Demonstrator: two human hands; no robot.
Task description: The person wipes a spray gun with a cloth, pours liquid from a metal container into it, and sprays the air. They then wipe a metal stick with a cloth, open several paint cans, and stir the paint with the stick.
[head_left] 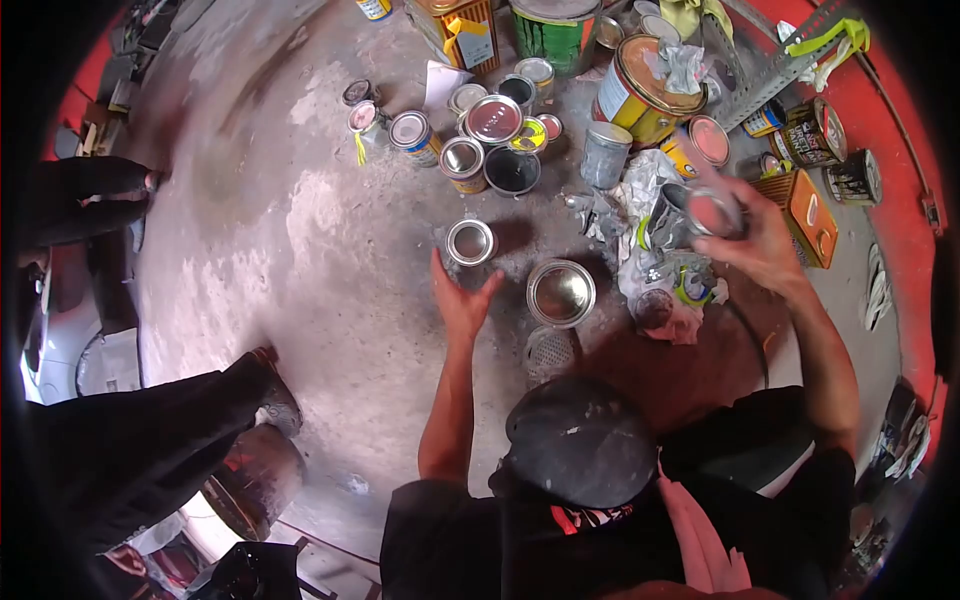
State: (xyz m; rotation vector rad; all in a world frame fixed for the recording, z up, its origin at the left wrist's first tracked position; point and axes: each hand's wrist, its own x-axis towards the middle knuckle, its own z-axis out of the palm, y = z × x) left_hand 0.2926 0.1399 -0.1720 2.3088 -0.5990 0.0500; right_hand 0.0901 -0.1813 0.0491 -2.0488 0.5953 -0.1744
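Note:
My left hand has its thumb and fingers spread just below a small silver-topped tin on the floor; whether it touches the tin is unclear. To the right, my right hand is closed around a can with a reddish top, tilted and smeared by motion. Between the hands, a wider tin with a shiny silver inside or top stands on the floor. Beside it lies a perforated grey piece. Crumpled, stained paper lies below and left of the held can.
Several paint cans stand together, including a red-topped one and a black-topped one. Larger are a yellow can and a green can. A metal rail slants at upper right. Other people's dark-clothed legs are at left; a black cap is below.

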